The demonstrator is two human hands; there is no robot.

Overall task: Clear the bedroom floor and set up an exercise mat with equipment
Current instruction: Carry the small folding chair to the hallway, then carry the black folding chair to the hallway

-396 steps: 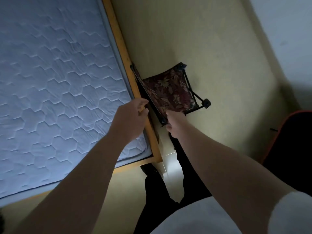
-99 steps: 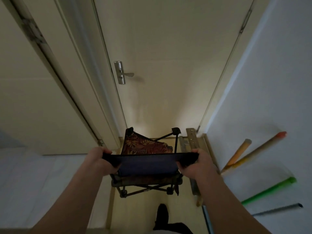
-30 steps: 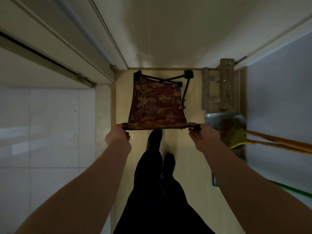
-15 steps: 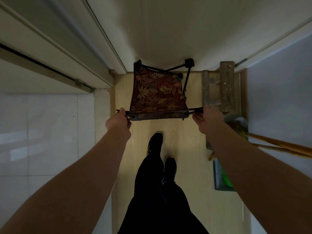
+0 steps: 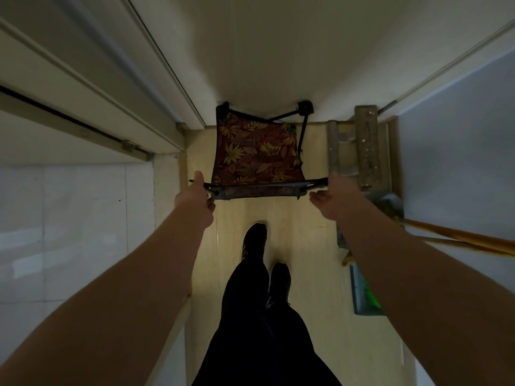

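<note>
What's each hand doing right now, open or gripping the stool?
Left hand: at the near bar of the folding stool; grip cannot be told.
Right hand: open, fingers straight, thumb by the bar end.
</note>
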